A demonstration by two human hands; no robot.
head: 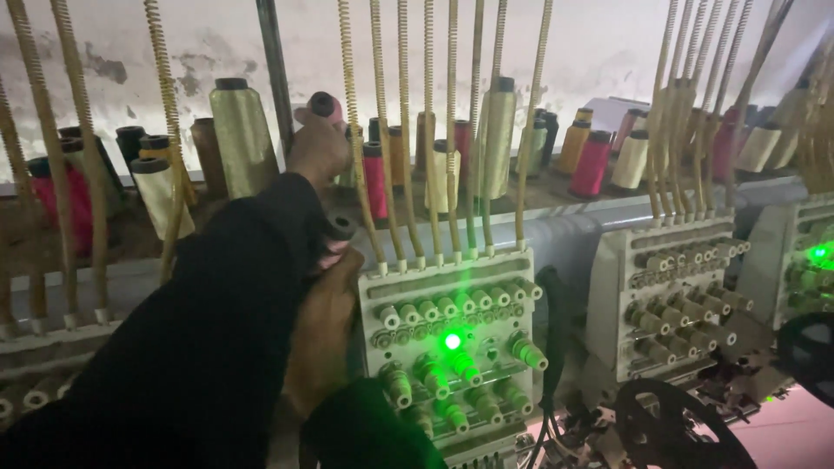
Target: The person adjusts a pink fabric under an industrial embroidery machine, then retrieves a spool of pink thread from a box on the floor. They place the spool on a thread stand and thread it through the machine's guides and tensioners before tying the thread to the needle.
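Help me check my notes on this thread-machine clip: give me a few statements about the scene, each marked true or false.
1. The left hand is raised to a pink spool on the shelf. True.
2. The right hand rests on the floor. False: it is beside the near machine head, gripping a dark-capped spool.
3. A red light glows on the near machine head. False: the light is green.
4. Spools of several colours stand along the shelf. True.
5. Both sleeves are white. False: the sleeve is dark.
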